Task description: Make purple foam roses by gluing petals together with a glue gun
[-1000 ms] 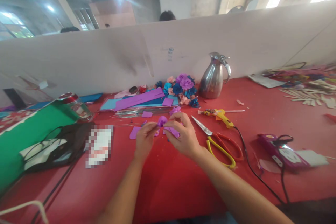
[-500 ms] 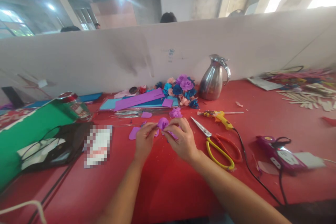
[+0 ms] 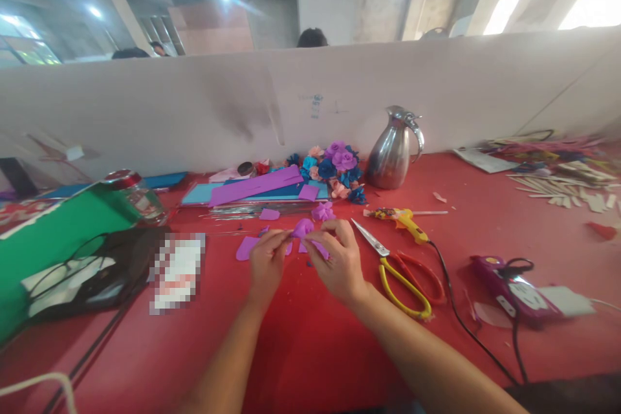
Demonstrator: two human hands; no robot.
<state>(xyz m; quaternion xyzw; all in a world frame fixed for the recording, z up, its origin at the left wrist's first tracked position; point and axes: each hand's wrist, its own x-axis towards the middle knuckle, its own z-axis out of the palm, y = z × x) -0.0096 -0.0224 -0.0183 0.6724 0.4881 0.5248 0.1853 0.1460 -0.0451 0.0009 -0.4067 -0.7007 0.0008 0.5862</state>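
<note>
Hands (image 3: 299, 261) work above a red table (image 3: 310, 343) facing a low white partition (image 3: 194, 110).

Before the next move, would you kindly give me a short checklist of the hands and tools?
1. Left hand pinching the purple paper: ok.
2. Right hand fingers on it too: ok.
3. Scissors laid down on the table: ok.
4. Area around the hands free of loose purple pieces: not ok.
5. Glue gun hot: cannot tell.
6. Steel jug upright: ok.
</note>
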